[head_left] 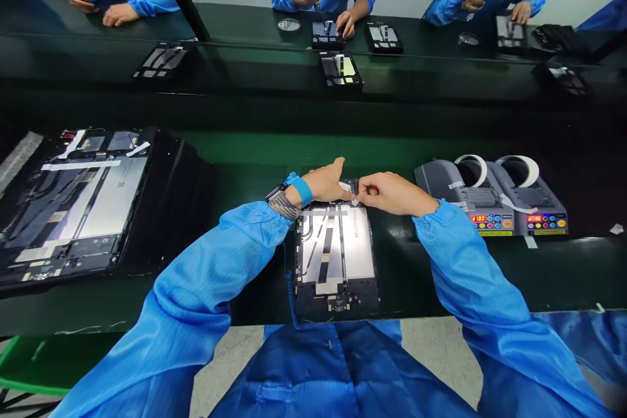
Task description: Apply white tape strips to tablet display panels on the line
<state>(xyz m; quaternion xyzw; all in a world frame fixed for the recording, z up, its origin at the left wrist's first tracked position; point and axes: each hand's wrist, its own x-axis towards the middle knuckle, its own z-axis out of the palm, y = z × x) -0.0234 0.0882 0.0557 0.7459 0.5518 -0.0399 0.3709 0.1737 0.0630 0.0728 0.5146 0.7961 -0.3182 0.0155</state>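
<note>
An opened tablet (360,251) lies before me on the bench, its silvery battery and black ribbon cables exposed. Over its top edge, my left hand (324,183) stretches its fingers apart and touches the area near a small white piece of tape (355,202). Thumb and forefinger of my right hand (398,193) are pinched at that piece of tape, at the tablet's upper right corner. A blue wrist strap (300,189) circles my left wrist, and its coiled cord (290,287) hangs beside the tablet. My left hand hides part of the tablet's top.
Two grey tape dispensers (490,192) with lit displays stand to the right. At the left is a black stack topped by an opened tablet (117,196). Across a raised ledge (255,72), people in blue coats work; several more tablets (341,70) lie there.
</note>
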